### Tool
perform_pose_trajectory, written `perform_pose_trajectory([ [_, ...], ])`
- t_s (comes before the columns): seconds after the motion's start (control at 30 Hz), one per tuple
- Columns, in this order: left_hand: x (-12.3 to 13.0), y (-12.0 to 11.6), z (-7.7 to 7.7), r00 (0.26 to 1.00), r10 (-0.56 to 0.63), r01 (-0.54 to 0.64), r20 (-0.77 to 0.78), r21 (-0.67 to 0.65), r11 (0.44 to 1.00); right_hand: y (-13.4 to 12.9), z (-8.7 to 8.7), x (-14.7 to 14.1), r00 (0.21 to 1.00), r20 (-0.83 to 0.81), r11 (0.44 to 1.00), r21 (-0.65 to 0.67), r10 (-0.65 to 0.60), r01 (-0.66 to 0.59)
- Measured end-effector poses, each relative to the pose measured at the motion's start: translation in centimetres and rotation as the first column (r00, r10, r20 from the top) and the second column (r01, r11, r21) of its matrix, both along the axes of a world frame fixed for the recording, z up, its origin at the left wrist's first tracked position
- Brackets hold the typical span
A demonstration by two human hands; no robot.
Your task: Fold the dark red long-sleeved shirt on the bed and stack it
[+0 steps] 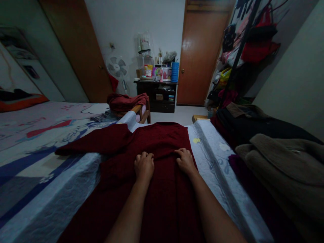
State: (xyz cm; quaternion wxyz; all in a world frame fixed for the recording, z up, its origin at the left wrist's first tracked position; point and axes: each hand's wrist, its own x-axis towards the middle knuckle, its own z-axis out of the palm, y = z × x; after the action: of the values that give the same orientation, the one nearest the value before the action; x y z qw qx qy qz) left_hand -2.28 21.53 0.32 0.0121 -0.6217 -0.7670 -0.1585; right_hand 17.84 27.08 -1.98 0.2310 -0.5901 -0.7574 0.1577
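Observation:
A dark red coat (pixel 162 192) lies spread across the bed, its collar end away from me and one sleeve (pixel 101 140) stretched out to the left. On its upper middle rests my left hand (pixel 144 165), fingers curled down and closed on the cloth. My right hand (pixel 185 160) is near the coat's right edge, its fingertips pinching the fabric. A crease in the cloth runs between the two hands. No second sleeve shows on the right.
Folded clothes, with a grey-brown fleecy garment (pixel 280 158) on top, are piled at right. A patterned sheet (pixel 60 135) covers the bed at left. Reddish cloth (pixel 128 101) hangs over a wooden frame. Behind stand a fan (pixel 117 67), a dark cabinet (pixel 155 98) and a door (pixel 199 57).

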Motion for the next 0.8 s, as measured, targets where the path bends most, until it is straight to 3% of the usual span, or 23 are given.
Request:
perform_pose_trajectory([
  [0.17, 0.8, -0.2, 1.3, 0.994, -0.093, 0.097, -0.053, 0.088, 0.991, 0.3, -0.1, 0.1, 0.997, -0.074, 1.000, 0.010, -0.011, 0.012],
  [0.37, 1.2, -0.3, 1.0, 0.988, -0.155, 0.154, -0.001, -0.117, 0.981, 0.9, -0.5, 0.4, 0.973, -0.219, 0.994, 0.063, -0.078, 0.094],
  [0.5, 0.9, -0.3, 1.5, 0.992, -0.122, 0.123, 0.010, -0.098, 0.988, 1.0, -0.7, 0.4, 0.971, -0.224, 0.987, 0.116, -0.079, 0.107],
  [0.67, -1.6, 1.4, 2.9, 1.000, -0.025, 0.025, 0.007, 0.015, 1.000, 1.2, -1.2, 0.5, 0.954, -0.300, 0.983, 0.165, -0.022, 0.074],
  [0.73, -3.5, 3.0, 3.0, 1.000, 0.014, -0.014, -0.013, -0.020, 1.000, 1.3, -1.5, 0.4, 0.950, -0.312, 0.984, 0.165, -0.009, 0.064],
  [0.8, -5.5, 4.6, 2.9, 0.998, 0.043, -0.048, -0.036, -0.146, 0.988, 1.4, -1.7, 0.4, 0.952, -0.307, 0.985, 0.158, -0.011, 0.063],
])
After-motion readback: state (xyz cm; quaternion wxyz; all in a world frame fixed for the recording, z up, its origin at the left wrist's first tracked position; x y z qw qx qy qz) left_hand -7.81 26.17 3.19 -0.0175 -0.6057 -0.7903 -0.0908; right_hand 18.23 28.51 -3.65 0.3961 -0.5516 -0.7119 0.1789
